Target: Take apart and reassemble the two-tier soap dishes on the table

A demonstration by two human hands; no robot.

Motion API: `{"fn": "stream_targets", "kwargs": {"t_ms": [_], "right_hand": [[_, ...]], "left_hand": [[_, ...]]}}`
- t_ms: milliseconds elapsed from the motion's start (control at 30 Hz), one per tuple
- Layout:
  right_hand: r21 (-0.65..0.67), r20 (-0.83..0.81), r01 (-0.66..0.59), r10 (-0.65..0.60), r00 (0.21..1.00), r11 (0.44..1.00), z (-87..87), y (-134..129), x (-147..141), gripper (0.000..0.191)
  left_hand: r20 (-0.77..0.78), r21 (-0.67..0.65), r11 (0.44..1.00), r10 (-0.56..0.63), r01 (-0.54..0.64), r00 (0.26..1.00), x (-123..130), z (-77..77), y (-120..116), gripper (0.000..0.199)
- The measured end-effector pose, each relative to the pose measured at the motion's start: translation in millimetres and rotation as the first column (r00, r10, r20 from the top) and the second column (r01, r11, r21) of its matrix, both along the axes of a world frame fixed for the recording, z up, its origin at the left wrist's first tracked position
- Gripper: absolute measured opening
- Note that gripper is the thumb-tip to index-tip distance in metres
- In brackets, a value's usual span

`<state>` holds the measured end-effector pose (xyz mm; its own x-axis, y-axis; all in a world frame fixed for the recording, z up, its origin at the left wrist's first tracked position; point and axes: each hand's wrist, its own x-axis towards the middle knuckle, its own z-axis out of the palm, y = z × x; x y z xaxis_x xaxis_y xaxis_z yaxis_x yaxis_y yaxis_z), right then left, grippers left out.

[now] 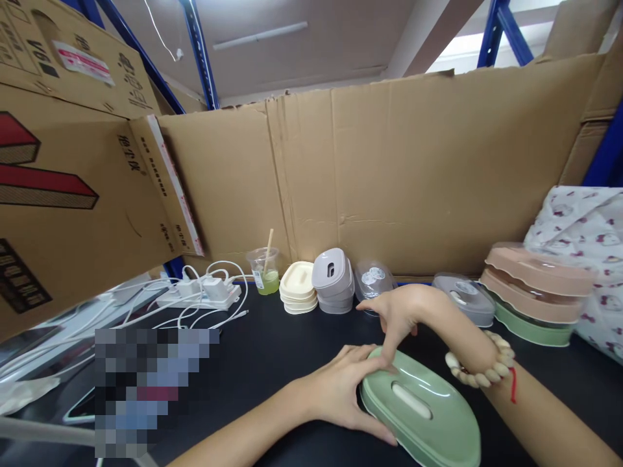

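Note:
A glossy green oval box (pixel 423 395) with a pale slot in its lid lies on the black table at the lower right. My left hand (pixel 343 389) grips its left end, thumb along the near side and fingers over the far edge. Above that end is my right hand (pixel 396 318), with a bead bracelet on the wrist. Its thumb touches the lid near my left fingers, while the index finger points out to the left, apart from the thumb. The curled outer fingers of my right hand are partly hidden.
Behind stand cream lids (pixel 298 285), stacked grey boxes (pixel 333 279), a wrapped grey box (pixel 374 279), a cup with green drink (pixel 267 279) and another grey box (pixel 462 298). Pink and green boxes (pixel 535 292) are stacked right. A cabled power strip (pixel 199 293) lies left. Cardboard (pixel 389 175) walls the back.

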<state>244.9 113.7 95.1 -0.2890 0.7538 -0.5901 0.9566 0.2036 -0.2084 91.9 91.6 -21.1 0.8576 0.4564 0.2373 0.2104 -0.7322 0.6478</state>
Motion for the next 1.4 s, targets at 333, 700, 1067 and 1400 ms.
{"fn": "stream_targets", "kwargs": {"t_ms": [333, 700, 1067, 1400], "right_hand": [[0.162, -0.100, -0.038, 0.054, 0.994, 0.986, 11.6, -15, 8, 0.133], [0.325, -0.453, -0.035, 0.188, 0.872, 0.945, 20.7, -25, 2, 0.092], [0.209, -0.901, 0.315, 0.057, 0.430, 0.926, 12.6, 15, 22, 0.071], [-0.107, -0.989, 0.526, -0.145, 0.030, 0.844, 30.7, 7, 29, 0.069]], "left_hand": [[0.422, -0.265, 0.954, 0.248, -0.143, 0.872, -17, 16.4, 28, 0.055], [0.678, -0.599, 0.800, 0.520, -0.019, 0.520, -25, 43.4, 20, 0.075], [0.589, -0.799, 0.554, 0.799, 0.232, 0.121, -49, 72.0, 41, 0.043], [0.296, -0.934, 0.155, 0.840, 0.322, 0.455, -44, 70.6, 34, 0.023]]}}
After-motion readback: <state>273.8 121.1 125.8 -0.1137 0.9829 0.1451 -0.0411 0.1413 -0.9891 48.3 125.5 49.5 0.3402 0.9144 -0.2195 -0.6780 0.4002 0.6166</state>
